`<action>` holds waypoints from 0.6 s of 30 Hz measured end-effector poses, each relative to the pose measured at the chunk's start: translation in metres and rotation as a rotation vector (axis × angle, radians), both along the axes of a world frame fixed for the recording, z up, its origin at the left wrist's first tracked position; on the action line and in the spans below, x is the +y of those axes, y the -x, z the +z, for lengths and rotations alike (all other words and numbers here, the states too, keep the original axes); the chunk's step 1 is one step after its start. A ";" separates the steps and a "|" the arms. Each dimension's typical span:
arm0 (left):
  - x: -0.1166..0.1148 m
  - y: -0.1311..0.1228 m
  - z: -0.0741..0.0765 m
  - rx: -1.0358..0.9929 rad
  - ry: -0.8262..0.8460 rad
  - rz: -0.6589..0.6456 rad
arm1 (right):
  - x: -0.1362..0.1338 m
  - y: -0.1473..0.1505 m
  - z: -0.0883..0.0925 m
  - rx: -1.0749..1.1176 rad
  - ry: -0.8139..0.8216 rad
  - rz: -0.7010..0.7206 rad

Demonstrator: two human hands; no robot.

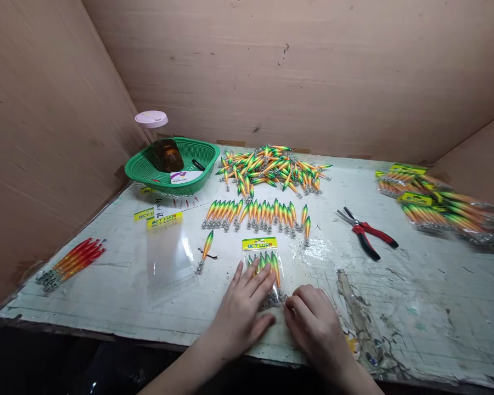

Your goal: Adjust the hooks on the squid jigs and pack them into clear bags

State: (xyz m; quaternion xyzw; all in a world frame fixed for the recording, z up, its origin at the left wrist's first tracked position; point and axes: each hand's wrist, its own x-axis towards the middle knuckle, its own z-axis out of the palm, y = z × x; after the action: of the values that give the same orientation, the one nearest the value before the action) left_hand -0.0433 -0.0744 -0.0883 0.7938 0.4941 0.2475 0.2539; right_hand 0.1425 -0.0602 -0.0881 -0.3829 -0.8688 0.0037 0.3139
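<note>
A clear packet [265,259] with a yellow header card and several orange-green lures inside lies flat near the table's front edge. My left hand [242,307] rests on its lower left part, fingers spread flat over it. My right hand [313,321] pinches the packet's bottom edge with curled fingers. One loose lure [206,249] lies just left of the packet. A row of several lures [255,214] lies beyond it, and a large heap of them [271,167] sits further back.
Empty clear bags with yellow headers [167,241] lie at the left, red lures [72,260] near the left edge. A green basket [135,167] stands at the back left. Red-handled pliers [368,233] lie at the right, filled packets [436,206] at the far right. Board walls surround the table.
</note>
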 end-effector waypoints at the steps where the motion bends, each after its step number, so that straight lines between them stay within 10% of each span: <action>1: 0.005 -0.001 -0.001 0.014 -0.001 -0.001 | 0.001 0.000 -0.001 -0.008 -0.003 0.002; 8: -0.012 0.012 0.002 -0.080 -0.037 0.145 | -0.005 -0.011 0.014 0.022 0.058 0.015; 13: -0.037 0.008 0.014 -0.310 0.419 0.526 | -0.018 0.002 0.014 0.019 0.418 0.229; 18: -0.026 -0.002 0.011 -0.662 0.727 0.568 | -0.017 0.022 -0.002 -0.003 0.546 0.219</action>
State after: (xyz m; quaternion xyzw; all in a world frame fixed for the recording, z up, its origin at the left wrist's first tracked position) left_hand -0.0415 -0.1009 -0.0775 0.3715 0.6358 0.3557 0.5756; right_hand 0.1206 -0.0770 -0.0897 -0.3574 -0.8722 0.2707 0.1956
